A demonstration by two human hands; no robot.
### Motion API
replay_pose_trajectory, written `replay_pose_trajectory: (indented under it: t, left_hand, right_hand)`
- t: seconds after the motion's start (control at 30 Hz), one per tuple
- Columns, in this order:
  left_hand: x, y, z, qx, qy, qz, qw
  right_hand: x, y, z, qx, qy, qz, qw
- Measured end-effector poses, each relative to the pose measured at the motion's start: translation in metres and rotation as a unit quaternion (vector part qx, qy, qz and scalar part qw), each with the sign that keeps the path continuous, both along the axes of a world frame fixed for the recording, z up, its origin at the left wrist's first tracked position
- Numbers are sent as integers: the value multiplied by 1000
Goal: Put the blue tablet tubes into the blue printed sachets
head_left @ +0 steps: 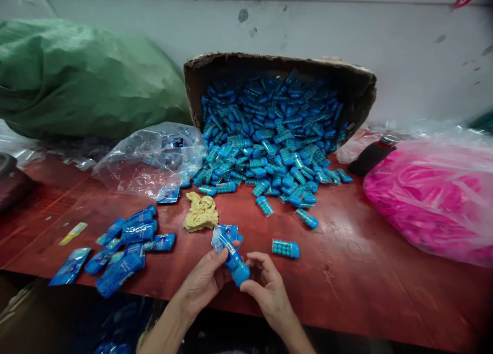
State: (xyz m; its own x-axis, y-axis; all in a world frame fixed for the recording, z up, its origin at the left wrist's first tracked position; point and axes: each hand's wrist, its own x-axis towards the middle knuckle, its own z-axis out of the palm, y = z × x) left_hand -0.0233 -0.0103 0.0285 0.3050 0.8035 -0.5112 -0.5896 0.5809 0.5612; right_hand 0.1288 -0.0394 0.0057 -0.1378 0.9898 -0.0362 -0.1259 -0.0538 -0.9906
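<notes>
Over the table's front edge, my left hand [201, 283] is closed on a small clear tube with a blue cap [240, 273]; the cap points down toward me. My right hand [271, 293] has its thumb and curled forefinger at the sides of that cap. Just behind the tube's far end shows a printed blue packet [228, 231]; whether it is in my fingers or on the table, I cannot tell. To the right of my hands lies a single tube with turquoise balls [285, 248]. Several filled blue packets [139, 231] lie in a pile at the left.
A tipped cardboard box [372, 94] spills many blue-capped tubes [277, 138] onto the red table [346, 272]. Yellow putty-like lump [201, 211], clear plastic bag [127, 153] and green sack [88, 81] are on the left. A pink-filled bag [427, 205] and dark bottle [372, 156] stand right.
</notes>
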Motion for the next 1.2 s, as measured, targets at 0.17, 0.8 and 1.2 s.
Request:
replay_pose_trajectory:
  t: [0.17,0.8,1.2]
  left_hand:
    - [-3,-5,-4,29,-56,-73,995]
    - [37,-32,2,-34,-24,22,999]
    - [36,-25,15,-24,22,74,997]
  right_hand:
    - [12,7,3,11,-17,37,999]
    - [13,2,12,-54,36,93,994]
    - [3,2,2,18,-16,7,1000]
